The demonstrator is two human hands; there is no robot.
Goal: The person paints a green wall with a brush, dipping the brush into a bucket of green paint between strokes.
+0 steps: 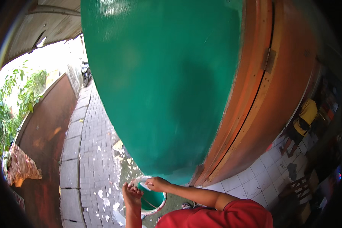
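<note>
A round bucket of green paint [161,209] stands on the ground below my hands, with a thin stick-like line across the paint. My right hand [158,184] is closed around a small pale tool [144,186] over the bucket's rim; its exact kind is unclear. Just left of it, my left hand [133,195] is raised with the palm up and fingers curled, near the tool's far end. Whether it holds anything is not visible. In front of me rises a wall with glossy green paint [159,85], its lower edge just beyond the bucket.
A brown wooden frame and hinged door [265,85] border the wall on the right. White floor tiles [256,173] lie inside, where a person in a yellow top [307,111] stands. On the left, a paved alley [94,154] with pale flakes runs beside a low wall [51,119].
</note>
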